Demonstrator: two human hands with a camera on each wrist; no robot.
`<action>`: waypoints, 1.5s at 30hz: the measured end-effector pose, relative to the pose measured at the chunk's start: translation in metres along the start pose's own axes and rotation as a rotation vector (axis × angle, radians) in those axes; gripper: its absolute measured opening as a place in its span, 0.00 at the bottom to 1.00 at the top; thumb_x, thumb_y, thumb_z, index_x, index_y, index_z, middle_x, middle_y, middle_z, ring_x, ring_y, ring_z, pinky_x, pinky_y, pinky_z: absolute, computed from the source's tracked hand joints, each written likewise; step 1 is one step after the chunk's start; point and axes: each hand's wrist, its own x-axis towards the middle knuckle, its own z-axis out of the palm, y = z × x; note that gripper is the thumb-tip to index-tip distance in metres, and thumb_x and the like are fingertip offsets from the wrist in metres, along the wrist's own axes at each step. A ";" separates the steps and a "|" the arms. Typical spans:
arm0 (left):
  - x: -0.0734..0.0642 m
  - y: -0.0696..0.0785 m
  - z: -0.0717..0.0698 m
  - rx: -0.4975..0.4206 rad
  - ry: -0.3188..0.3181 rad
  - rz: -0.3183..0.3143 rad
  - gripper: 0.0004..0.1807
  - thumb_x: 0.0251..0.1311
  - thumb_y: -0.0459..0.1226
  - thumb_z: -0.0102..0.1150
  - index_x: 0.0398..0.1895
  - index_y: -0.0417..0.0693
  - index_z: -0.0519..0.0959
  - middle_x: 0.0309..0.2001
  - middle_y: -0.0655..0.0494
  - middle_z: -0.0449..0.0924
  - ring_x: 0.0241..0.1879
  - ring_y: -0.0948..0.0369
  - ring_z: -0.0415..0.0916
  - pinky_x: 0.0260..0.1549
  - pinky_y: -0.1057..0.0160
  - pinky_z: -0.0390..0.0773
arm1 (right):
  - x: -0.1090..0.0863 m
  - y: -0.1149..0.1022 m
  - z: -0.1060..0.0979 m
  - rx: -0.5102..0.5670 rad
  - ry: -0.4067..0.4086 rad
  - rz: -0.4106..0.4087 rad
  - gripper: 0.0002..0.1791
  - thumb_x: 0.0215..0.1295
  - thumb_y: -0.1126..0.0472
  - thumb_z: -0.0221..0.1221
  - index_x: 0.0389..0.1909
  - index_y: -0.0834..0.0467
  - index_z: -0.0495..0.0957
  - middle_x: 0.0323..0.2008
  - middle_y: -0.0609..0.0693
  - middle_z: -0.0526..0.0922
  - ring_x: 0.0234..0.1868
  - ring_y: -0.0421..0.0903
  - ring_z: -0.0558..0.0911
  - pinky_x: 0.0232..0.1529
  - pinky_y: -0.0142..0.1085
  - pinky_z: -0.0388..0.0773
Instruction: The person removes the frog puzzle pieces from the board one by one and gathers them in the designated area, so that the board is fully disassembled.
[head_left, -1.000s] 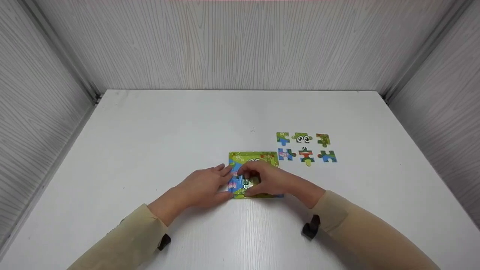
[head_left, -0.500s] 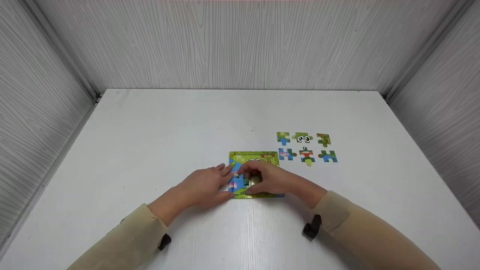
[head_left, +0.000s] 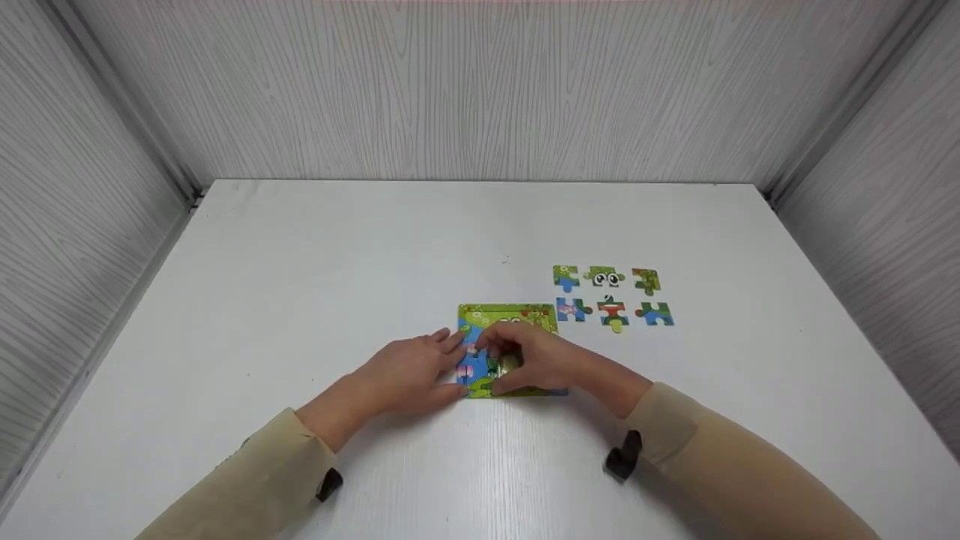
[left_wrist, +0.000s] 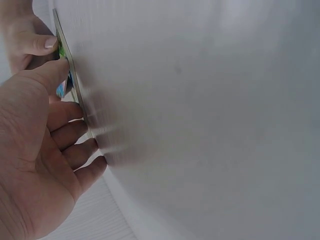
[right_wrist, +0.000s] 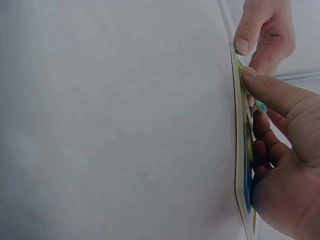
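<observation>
A square puzzle board [head_left: 469,310] with a green and blue cartoon picture lies near the middle of the table. My left hand [head_left: 415,373] lies along its left side, fingers extended and tips at the border. In the left wrist view the thumb of my left hand [left_wrist: 30,145] also reaches the board's edge. Over the board, my right hand [head_left: 536,356] pinches a green and blue puzzle piece [right_wrist: 261,106] between thumb and fingers. The right hand covers much of the board's right and middle part. Large cartoon eyes show partly above its knuckles.
Several loose puzzle pieces lie in two rows right of the board, among them one with eyes [head_left: 605,277] and one with a red mouth [head_left: 613,311]. The white tabletop [head_left: 337,247] meets a pale wood-grain panel [head_left: 480,90] at the back, with side panels left and right.
The puzzle piece under my right hand has tilted slightly, losing the bright glare it showed a second ago. Both hands stay in nearly the same place, and the loose pieces have not moved.
</observation>
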 end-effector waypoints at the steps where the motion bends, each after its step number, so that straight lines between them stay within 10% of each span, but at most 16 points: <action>1: 0.000 0.000 0.000 0.000 0.001 0.002 0.41 0.76 0.59 0.54 0.83 0.46 0.63 0.83 0.50 0.58 0.82 0.49 0.54 0.75 0.45 0.63 | 0.000 0.000 0.000 -0.010 0.002 0.000 0.27 0.61 0.60 0.78 0.59 0.53 0.79 0.45 0.46 0.78 0.49 0.45 0.76 0.54 0.38 0.74; 28: -0.001 0.000 0.000 0.002 0.013 0.013 0.41 0.76 0.59 0.53 0.82 0.45 0.63 0.83 0.50 0.58 0.82 0.49 0.54 0.76 0.46 0.62 | -0.004 -0.008 0.003 -0.065 0.115 -0.015 0.15 0.70 0.66 0.68 0.55 0.52 0.82 0.40 0.43 0.82 0.41 0.43 0.79 0.44 0.35 0.80; 45: -0.001 -0.001 0.000 -0.030 0.045 0.024 0.39 0.76 0.56 0.55 0.80 0.43 0.67 0.81 0.47 0.60 0.81 0.47 0.57 0.74 0.44 0.65 | -0.048 0.011 -0.055 -0.174 0.264 0.014 0.19 0.70 0.62 0.69 0.61 0.53 0.84 0.44 0.43 0.83 0.47 0.47 0.79 0.54 0.49 0.78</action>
